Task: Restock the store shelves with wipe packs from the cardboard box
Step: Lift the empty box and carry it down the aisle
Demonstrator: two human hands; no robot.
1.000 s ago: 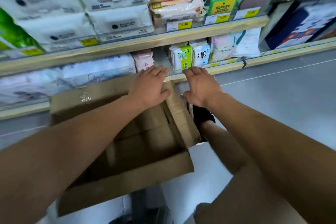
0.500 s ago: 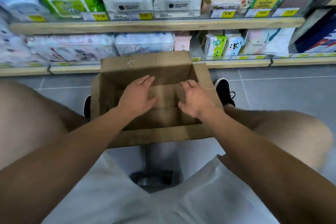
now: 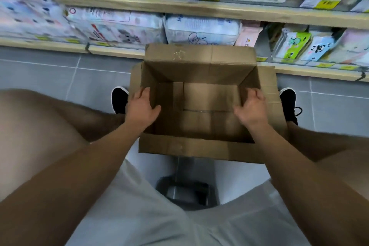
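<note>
The cardboard box (image 3: 201, 94) now sits open and empty on the floor between the shoes, near the low shelf (image 3: 115, 50) of wipe packs (image 3: 201, 30). Both hands have moved apart: left hand (image 3: 140, 107) grips the left wall, right hand (image 3: 251, 109) the right wall.

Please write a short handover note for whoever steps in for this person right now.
Left hand: grips the left wall of the cardboard box, thumb inside.
Right hand: grips the right wall, fingers curled over the edge.
The box sits open on the floor between the person's feet, in front of the bottom shelf. No wipe packs show inside it; only its bare bottom flaps are visible.
Done: the box looks emptied, and wipe packs fill the shelf.
Left: probably just check the shelf rows and clear the box away.
</note>
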